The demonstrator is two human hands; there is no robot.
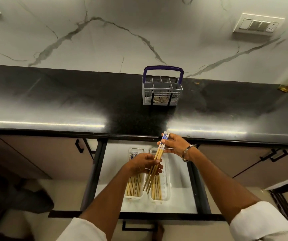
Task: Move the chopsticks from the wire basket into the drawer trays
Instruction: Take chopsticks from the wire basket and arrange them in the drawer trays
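A grey basket [162, 92] with a purple handle is set on the black countertop [70, 101], near the wall. Below it, two white trays [167, 171] are laid side by side on the open drawer's white floor [181, 193], chopsticks lying in both

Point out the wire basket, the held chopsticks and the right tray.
wire basket [162, 96]: head view, front mesh wall.
held chopsticks [158, 153]: head view, bare shafts between the hands.
right tray [166, 185]: head view, bare ribbed floor.

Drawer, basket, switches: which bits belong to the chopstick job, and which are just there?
Job: chopsticks held in left hand and right hand; basket; trays; drawer.
Just there: switches; cupboard handle; bracelet.
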